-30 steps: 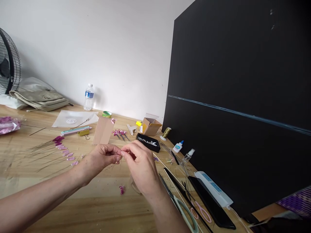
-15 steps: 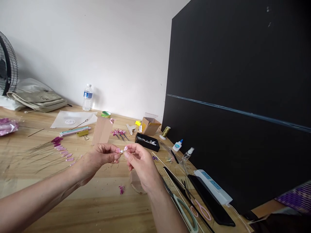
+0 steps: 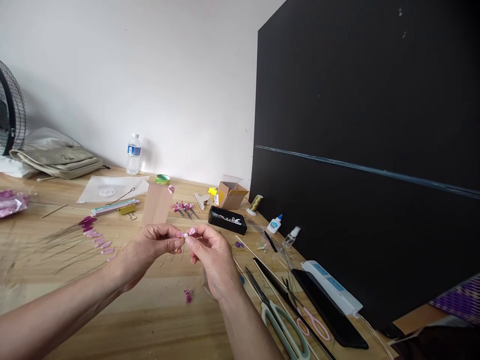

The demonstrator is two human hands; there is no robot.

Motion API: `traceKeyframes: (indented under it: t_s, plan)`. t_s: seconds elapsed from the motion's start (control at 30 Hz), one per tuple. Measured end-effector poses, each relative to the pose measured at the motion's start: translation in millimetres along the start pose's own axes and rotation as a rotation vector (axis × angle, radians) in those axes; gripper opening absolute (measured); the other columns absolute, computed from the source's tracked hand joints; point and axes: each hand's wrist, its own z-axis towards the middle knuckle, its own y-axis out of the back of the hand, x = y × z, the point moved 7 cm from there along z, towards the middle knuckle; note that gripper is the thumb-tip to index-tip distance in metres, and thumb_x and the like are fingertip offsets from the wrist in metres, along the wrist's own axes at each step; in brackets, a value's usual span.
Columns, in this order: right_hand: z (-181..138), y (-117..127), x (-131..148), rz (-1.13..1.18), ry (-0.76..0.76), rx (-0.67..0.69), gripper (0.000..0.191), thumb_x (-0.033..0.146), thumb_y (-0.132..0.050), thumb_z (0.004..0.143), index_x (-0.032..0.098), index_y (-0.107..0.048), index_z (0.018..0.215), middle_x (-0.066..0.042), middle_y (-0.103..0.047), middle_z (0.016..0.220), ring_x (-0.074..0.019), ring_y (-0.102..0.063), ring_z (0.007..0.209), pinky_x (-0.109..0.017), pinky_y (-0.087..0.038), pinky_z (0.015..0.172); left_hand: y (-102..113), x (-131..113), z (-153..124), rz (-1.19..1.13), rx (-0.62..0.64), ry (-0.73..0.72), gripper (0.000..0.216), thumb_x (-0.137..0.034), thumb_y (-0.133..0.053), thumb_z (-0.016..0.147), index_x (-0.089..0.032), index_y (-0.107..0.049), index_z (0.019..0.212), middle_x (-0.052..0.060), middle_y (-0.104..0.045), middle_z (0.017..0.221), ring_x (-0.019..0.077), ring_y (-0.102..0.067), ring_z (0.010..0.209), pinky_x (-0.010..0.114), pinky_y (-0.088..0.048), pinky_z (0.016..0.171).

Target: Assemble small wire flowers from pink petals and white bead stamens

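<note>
Right now my two hands meet in the middle, fingertips almost touching. My left hand (image 3: 150, 245) is pinched tight on a little pink flower (image 3: 186, 233), and my right hand (image 3: 212, 255) pinches the same flower from the other side. The flower is tiny, with soft, shiny petals and a round white bead in the middle. It sits up in the air between my thumbs and first fingers, above the table (image 3: 112, 310), which is smooth, pale wood. Thin wires (image 3: 170, 257), fine like hairs, hang down just under my left fingers.

Below my right wrist a small pink scrap (image 3: 188, 295) lies flat on the wood. Out past my left hand is a row of pink petals (image 3: 95, 235), each one long and pointed, on skinny wire stems. Just behind my left hand stands a plain wooden block (image 3: 157, 205) with flat sides. Behind my right hand is a black tray (image 3: 227, 220), low and box-shaped, with silvery bits in it. To the right of my right arm lie scissors (image 3: 285, 320) with pale green handles and long metal blades. Further off on that side stand a small white glue bottle (image 3: 275, 225) with a blue cap and a spool of gold thread (image 3: 256, 204).
</note>
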Motion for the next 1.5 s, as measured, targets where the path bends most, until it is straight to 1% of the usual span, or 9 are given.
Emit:
traceKeyframes:
  t_s: [0.17,0.33,0.47,0.67,0.87,0.97,1.13,1.33,1.5]
  plan:
    - [-3.1,-2.7,-9.9,0.041,-0.126,0.021,0.015,0.024,-0.063,0.063,0.016,-0.054,0.072,0.002,-0.056,0.064,-0.0064,-0.048,0.049,-0.016,-0.034,0.041,-2.9,-2.2,-0.8,-0.021,0.033,-0.002,0.012,-0.027,-0.066,0.067,-0.017,-0.065,0.061,-0.001,-0.061,0.055,0.0140,-0.051,0.062,0.028,-0.036,0.067]
    - [-3.0,-4.6,-15.6,0.059,-0.164,-0.011,0.014,0.022,-0.063,0.061,0.015,-0.054,0.068,0.004,-0.053,0.055,-0.0063,-0.047,0.046,-0.016,-0.032,0.039,-1.7,-3.1,0.1,-0.017,0.005,-0.048,0.010,-0.025,-0.066,0.066,-0.018,-0.065,0.060,-0.002,-0.061,0.053,0.0129,-0.050,0.059,0.026,-0.036,0.064]
    - [-3.8,-7.0,-18.7,0.159,-0.162,-0.050,0.019,0.022,-0.067,0.059,0.015,-0.055,0.071,0.005,-0.053,0.054,-0.0050,-0.045,0.045,-0.015,-0.031,0.039,-3.8,-3.6,-1.1,-0.051,0.020,-0.059,0.009,-0.025,-0.066,0.067,-0.019,-0.065,0.061,-0.003,-0.061,0.051,0.0122,-0.052,0.056,0.025,-0.037,0.063]
    - [-5.0,-9.0,-22.0,0.249,-0.119,-0.115,0.021,0.024,-0.069,0.058,0.016,-0.052,0.066,0.006,-0.054,0.053,-0.0046,-0.045,0.043,-0.015,-0.030,0.038,-8.3,-5.2,-3.0,-0.083,0.073,-0.065,0.010,-0.024,-0.063,0.071,-0.018,-0.065,0.063,-0.003,-0.061,0.051,0.0119,-0.053,0.054,0.026,-0.038,0.064]
    - [-7.0,-14.0,-19.9,0.191,-0.123,-0.045,0.019,0.026,-0.067,0.061,0.015,-0.056,0.071,0.003,-0.056,0.063,-0.0069,-0.052,0.052,-0.016,-0.034,0.041,-2.9,-5.4,-2.2,-0.102,0.012,-0.073,0.011,-0.024,-0.066,0.068,-0.017,-0.065,0.059,-0.003,-0.058,0.053,0.0103,-0.048,0.054,0.023,-0.038,0.058]
    - [-8.8,-17.2,-22.6,0.210,-0.144,-0.014,0.019,0.026,-0.067,0.062,0.014,-0.059,0.075,0.004,-0.053,0.061,-0.0052,-0.047,0.050,-0.015,-0.032,0.040,0.3,-3.4,-1.7,-0.117,-0.014,-0.083,0.011,-0.024,-0.066,0.068,-0.018,-0.064,0.059,-0.003,-0.058,0.058,0.0111,-0.050,0.058,0.024,-0.039,0.059]
    - [-12.0,-27.0,-29.0,0.288,-0.210,0.047,0.020,0.026,-0.066,0.065,0.014,-0.061,0.080,0.007,-0.045,0.052,-0.0019,-0.036,0.038,-0.015,-0.022,0.035,6.2,-2.8,-1.2,-0.099,-0.097,-0.112,0.008,-0.022,-0.068,0.066,-0.019,-0.065,0.060,-0.004,-0.057,0.065,0.0106,-0.051,0.064,0.022,-0.039,0.062]
    - [-14.8,-38.6,-28.6,0.400,-0.276,0.097,0.020,0.023,-0.067,0.062,0.016,-0.057,0.078,0.005,-0.050,0.060,-0.0021,-0.040,0.038,-0.015,-0.021,0.034,4.0,0.5,-2.6,-0.183,-0.092,-0.078,0.007,-0.022,-0.068,0.066,-0.019,-0.064,0.061,-0.005,-0.056,0.066,0.0084,-0.051,0.054,0.021,-0.038,0.051]
    - [-11.7,-33.7,-30.7,0.349,-0.238,0.027,0.017,0.028,-0.067,0.062,0.014,-0.057,0.063,0.004,-0.052,0.057,-0.0023,-0.039,0.037,-0.017,-0.021,0.034,2.3,2.2,-3.1,-0.203,-0.067,-0.039,0.012,-0.024,-0.067,0.067,-0.019,-0.060,0.058,-0.007,-0.051,0.050,0.0071,-0.046,0.043,0.022,-0.037,0.048]
